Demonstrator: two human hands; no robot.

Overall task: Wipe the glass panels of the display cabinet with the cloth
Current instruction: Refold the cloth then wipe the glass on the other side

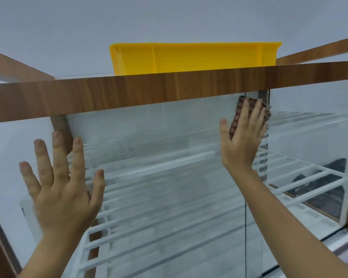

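The display cabinet's front glass panel point(159, 157) fills the middle of the view, under a wooden top rail point(169, 87). My right hand point(243, 135) lies flat on a brown checked cloth point(241, 111), pressing it against the glass near the panel's upper right corner. My left hand point(62, 183) rests on the left side of the glass with its fingers spread and nothing in it. The cloth is mostly hidden under my right fingers.
A yellow plastic tray point(193, 57) stands on top of the cabinet. White wire shelves point(301, 177) show through the glass. A second glass panel point(313, 137) overlaps on the right, and wooden frame posts stand at both sides.
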